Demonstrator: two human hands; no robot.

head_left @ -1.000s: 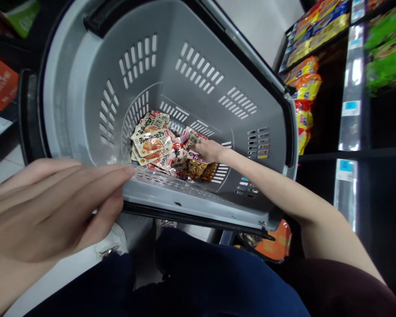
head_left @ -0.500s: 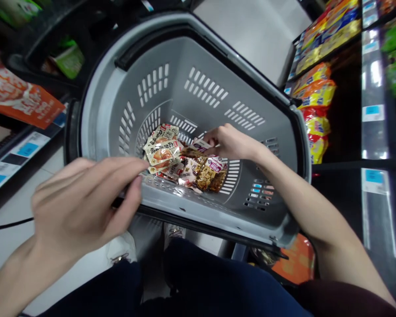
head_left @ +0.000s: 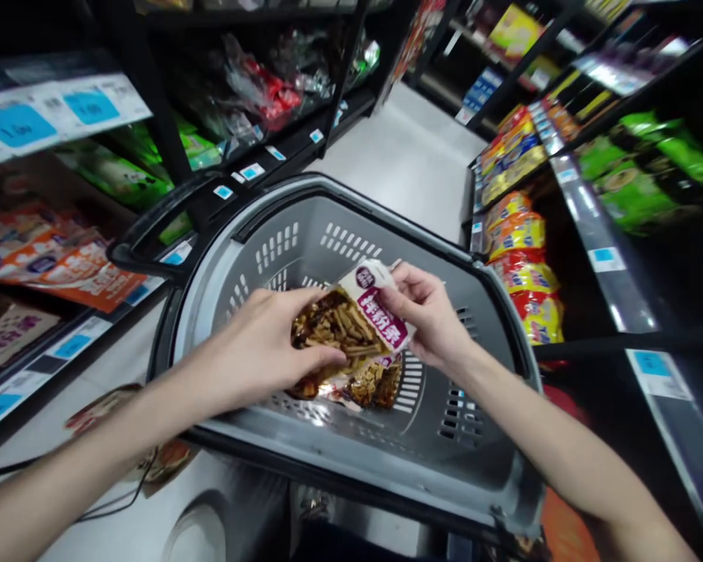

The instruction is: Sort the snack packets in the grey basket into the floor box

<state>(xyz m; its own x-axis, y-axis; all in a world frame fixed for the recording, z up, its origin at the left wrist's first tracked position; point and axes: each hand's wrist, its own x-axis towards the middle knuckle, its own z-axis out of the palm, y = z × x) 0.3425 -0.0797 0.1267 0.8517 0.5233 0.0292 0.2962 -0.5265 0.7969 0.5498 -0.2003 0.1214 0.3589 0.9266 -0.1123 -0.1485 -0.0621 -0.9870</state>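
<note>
Both hands hold one snack packet (head_left: 348, 324) above the inside of a grey shopping basket (head_left: 351, 457). The packet has a clear window over brown strips and a white and purple label with printed characters. My left hand (head_left: 275, 339) grips its left end, thumb across the front. My right hand (head_left: 425, 308) pinches the labelled upper right end, thumb on the front. Below it, other small packets (head_left: 375, 384) lie on the basket's floor, partly hidden by the held packet and my left hand.
Shelves with orange packets (head_left: 64, 257) and price tags line the left. On the right stand shelves with red and yellow bags (head_left: 524, 265) and green bags (head_left: 638, 176). A pale floor aisle (head_left: 404, 148) runs between them. The basket's black handle (head_left: 152, 226) sticks out left.
My right hand has lifted the packet up from the pile in the basket. My left hand has moved right from the basket's rim and taken hold of it. The view has tilted up.
</note>
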